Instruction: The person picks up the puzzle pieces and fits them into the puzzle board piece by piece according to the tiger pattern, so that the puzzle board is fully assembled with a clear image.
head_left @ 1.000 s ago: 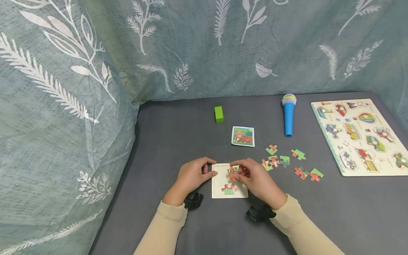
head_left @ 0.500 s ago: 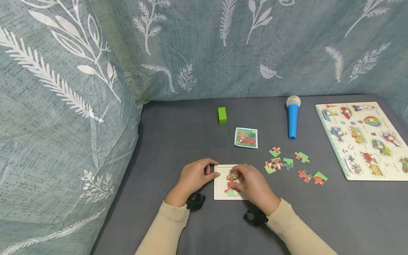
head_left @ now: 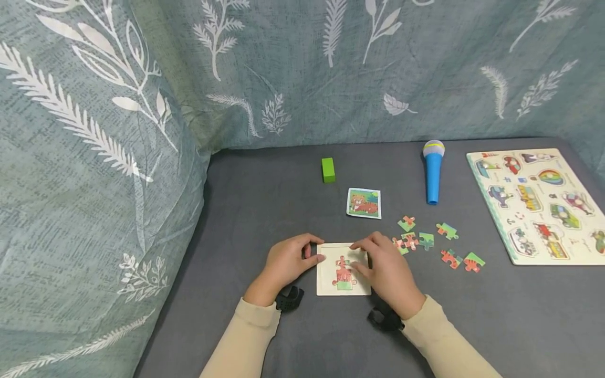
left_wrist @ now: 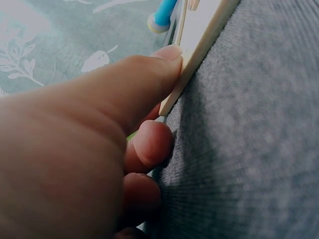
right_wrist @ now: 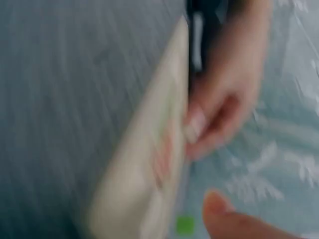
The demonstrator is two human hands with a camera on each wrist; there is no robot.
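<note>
A square, cream puzzle tray (head_left: 327, 281) lies flat on the grey desk (head_left: 264, 199). Inside it, from centre toward six o'clock, sit touching puzzle pieces (head_left: 344, 275), orange-red with a green foot and knobbed edges. At nine o'clock the left hand (head_left: 290, 261) has a narrow grip, thumb and fingers pinching the tray's edge. At three o'clock the right hand (head_left: 389, 268) has a wider grip that holds nothing, thumb and index finger apart over the tray; whether they touch it I cannot tell. Loose orange-and-green pieces (head_left: 426, 241) are scattered between two and three o'clock. Farther that way, a cream shape board (head_left: 586, 252) bears coloured vehicle shapes. A tiger card (head_left: 364, 203) lies between twelve and one.
</note>
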